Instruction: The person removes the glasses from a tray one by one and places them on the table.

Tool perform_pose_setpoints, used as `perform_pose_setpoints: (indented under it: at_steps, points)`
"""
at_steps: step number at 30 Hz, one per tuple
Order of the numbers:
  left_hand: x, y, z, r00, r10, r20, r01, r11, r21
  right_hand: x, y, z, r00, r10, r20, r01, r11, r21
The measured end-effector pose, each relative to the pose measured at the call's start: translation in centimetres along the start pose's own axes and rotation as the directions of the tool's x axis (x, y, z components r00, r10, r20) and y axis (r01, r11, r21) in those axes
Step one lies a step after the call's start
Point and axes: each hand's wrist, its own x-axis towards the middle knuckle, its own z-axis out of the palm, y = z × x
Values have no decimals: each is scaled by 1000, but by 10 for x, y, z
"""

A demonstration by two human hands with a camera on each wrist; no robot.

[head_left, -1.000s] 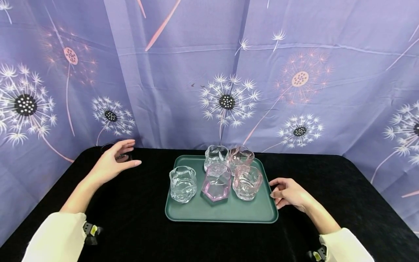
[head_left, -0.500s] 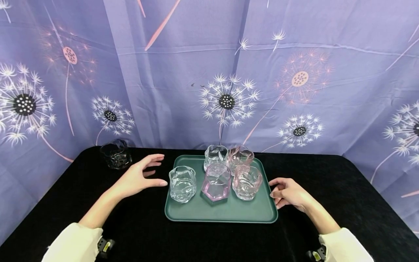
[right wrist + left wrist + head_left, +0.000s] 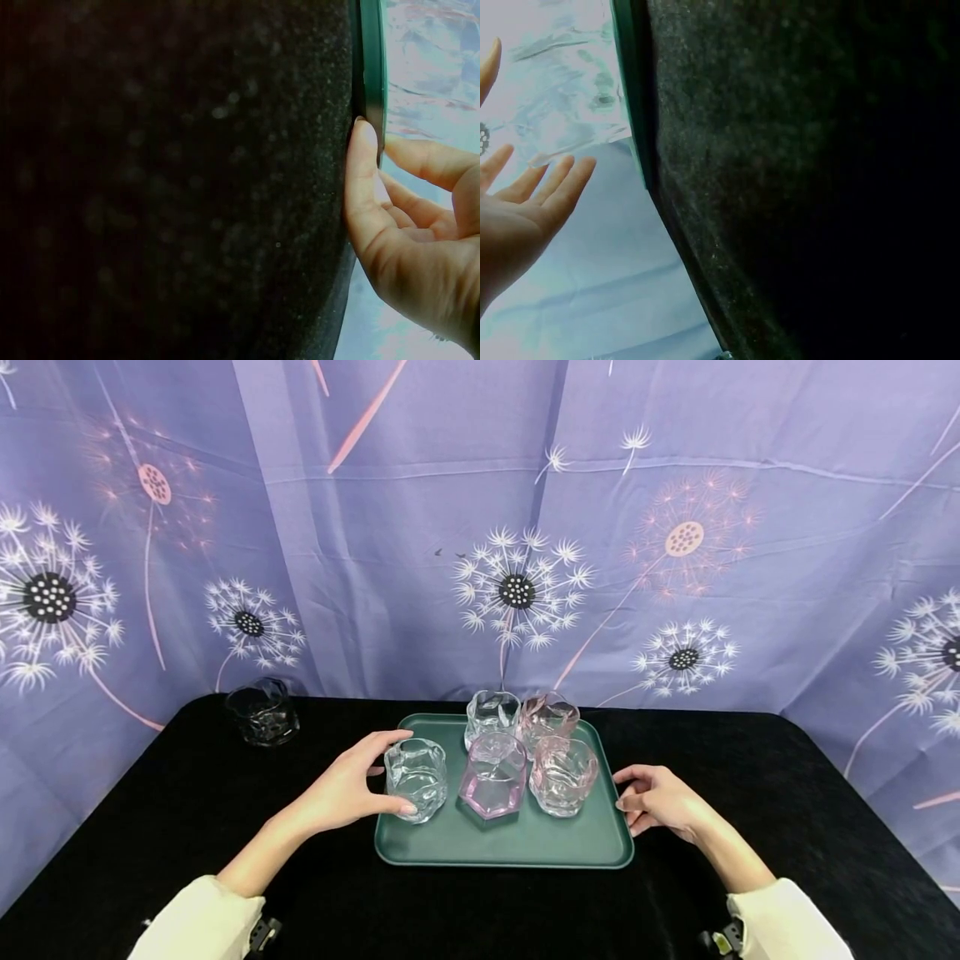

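Observation:
A clear wavy glass tumbler (image 3: 423, 777) stands at the left of a green tray (image 3: 502, 853). My left hand (image 3: 341, 789) is spread around its left side, thumb overlapping the front near the base and index finger by the rim. In the left wrist view, the fingers (image 3: 568, 184) reach out nearly straight, tips close to the tumbler (image 3: 562, 90). My right hand (image 3: 663, 802) pinches the tray's right edge; the right wrist view shows thumb and fingers on either side of the rim (image 3: 373, 71).
Also on the tray are a purple hexagonal-based glass (image 3: 492, 781), a front pink tumbler (image 3: 564, 777), a rear pink tumbler (image 3: 551, 717) and a rear clear tumbler (image 3: 492, 714). A dark glass (image 3: 264, 714) stands at the table's back left. Patterned cloth (image 3: 420, 568) hangs behind.
My left hand has moved right from in front of the dark glass, over the table, to the clear tumbler on the tray. My right hand has stayed on the tray edge.

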Motion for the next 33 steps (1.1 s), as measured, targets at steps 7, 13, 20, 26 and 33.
perform_pose_setpoints:
  at_steps: [7, 13, 20, 26, 33]
  points:
    - [1, 0, 1, 1000, -6, -16, 6, 1000, 15, 0, 0, 0, 1000, 0, -8, 0, 1000, -2]
    - [2, -1, 3, 999, 28, -26, -28, 999, 33, 0, 0, 0, 1000, -3, -7, 3, 1000, 1]
    - [2, -4, 5, 999, 33, -6, -32, 998, 54, 0, 1, 1, 1000, -4, -7, 4, 1000, 2]
    - [3, -4, 5, 1000, 27, -5, -26, 998, 53, 1, 2, 1, 1000, 0, -6, 0, 1000, 1]
    - [5, -3, 4, 1000, 20, -9, -19, 999, 47, 0, 1, 0, 1000, 3, -5, -3, 1000, 3]
